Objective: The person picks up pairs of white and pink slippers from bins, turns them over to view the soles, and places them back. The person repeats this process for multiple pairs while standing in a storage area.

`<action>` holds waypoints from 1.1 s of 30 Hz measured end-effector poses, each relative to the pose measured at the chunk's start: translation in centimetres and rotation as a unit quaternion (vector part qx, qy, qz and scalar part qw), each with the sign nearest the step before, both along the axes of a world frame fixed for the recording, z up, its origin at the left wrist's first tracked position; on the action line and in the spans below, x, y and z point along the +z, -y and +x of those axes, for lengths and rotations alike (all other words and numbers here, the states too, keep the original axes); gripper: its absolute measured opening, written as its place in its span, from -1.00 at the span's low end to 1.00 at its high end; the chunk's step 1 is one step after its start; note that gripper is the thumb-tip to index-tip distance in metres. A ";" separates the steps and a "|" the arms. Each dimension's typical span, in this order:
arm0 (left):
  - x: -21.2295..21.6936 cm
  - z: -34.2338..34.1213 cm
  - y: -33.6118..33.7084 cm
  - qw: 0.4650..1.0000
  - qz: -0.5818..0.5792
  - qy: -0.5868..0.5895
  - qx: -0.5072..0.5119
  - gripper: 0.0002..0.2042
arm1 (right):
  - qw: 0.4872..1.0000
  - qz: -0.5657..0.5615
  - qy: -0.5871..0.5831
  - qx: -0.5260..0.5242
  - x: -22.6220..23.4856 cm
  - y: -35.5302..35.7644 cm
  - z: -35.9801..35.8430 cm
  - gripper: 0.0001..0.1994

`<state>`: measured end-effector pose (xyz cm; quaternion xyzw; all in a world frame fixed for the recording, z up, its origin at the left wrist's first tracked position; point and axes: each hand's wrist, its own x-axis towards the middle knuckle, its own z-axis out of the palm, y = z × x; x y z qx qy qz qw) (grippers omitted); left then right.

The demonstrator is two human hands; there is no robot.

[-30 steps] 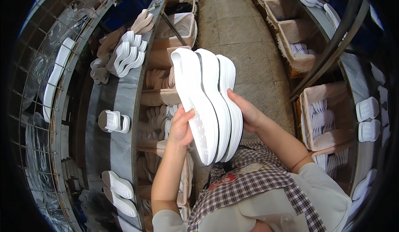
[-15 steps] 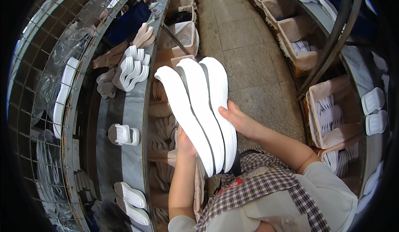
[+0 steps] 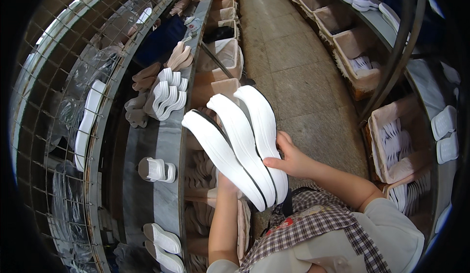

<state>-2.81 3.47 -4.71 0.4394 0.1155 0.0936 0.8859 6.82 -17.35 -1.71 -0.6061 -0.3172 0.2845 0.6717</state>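
Note:
Three white shoe soles (image 3: 240,155) are held side by side in front of my body, their side walls facing up and their far ends fanned apart. Dark gaps show between them. My left hand (image 3: 227,184) supports the soles from the left, its fingers mostly hidden beneath them. On the right, my right hand (image 3: 289,156) grips the outer edge of the rightmost sole, thumb laid on its side wall.
At left runs a grey shelf (image 3: 142,199) bearing a stack of white soles (image 3: 169,97), a smaller pair (image 3: 159,169) and another pair (image 3: 164,243). Wire mesh stands beyond it. Cloth-lined baskets (image 3: 377,146) line both sides of the aisle (image 3: 293,62); a metal post (image 3: 391,62) rises at right.
The soles have tipped and dropped slightly toward me, and their far ends have spread further apart. Both hands moved a little down and right in view; the whole scene shifted slightly too.

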 end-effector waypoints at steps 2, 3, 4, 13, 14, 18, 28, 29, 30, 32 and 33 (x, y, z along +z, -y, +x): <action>0.2 0.0 -0.2 1.000 0.011 -0.008 0.007 -0.50 | 1.000 0.024 0.006 0.014 -0.3 0.0 0.2 0.03; 0.3 0.0 -0.2 1.000 0.015 -0.012 0.010 -0.51 | 0.999 0.035 0.002 0.020 -0.5 0.1 0.4 0.03; 0.5 0.0 -0.2 1.000 0.022 -0.014 0.012 -0.52 | 0.999 0.044 0.004 0.026 -0.7 0.1 0.5 0.04; 1.9 -0.4 0.4 1.000 -0.008 -0.009 -0.015 -0.50 | 0.997 0.058 0.002 0.049 -0.4 0.8 0.6 0.02; 1.8 -0.4 0.4 1.000 -0.008 -0.007 -0.015 -0.50 | 0.997 0.064 -0.006 0.049 -0.3 0.8 0.5 0.01; 1.1 -0.9 0.2 1.000 -0.012 -0.002 -0.010 -0.50 | 0.996 0.064 -0.011 0.061 0.1 1.1 0.7 0.02; -1.4 -3.7 1.8 0.996 -0.083 -0.029 -0.020 -0.49 | 0.875 0.029 0.482 0.046 -0.5 1.0 3.9 -0.29; -1.6 -3.8 1.6 0.995 -0.086 -0.034 -0.026 -0.49 | 0.863 -0.001 0.500 0.066 -0.7 1.4 4.0 -0.28; -1.9 -3.8 1.4 0.995 -0.089 -0.038 -0.032 -0.49 | 0.888 0.039 0.446 0.107 -0.9 1.4 3.9 -0.29; -2.4 -4.0 0.8 0.993 -0.101 -0.049 -0.043 -0.49 | 0.977 0.068 0.083 0.184 -1.5 1.9 2.9 -0.38; -2.5 -4.1 0.5 0.992 -0.108 -0.054 -0.048 -0.48 | 0.971 0.075 -0.094 0.207 -1.7 2.2 2.2 -0.41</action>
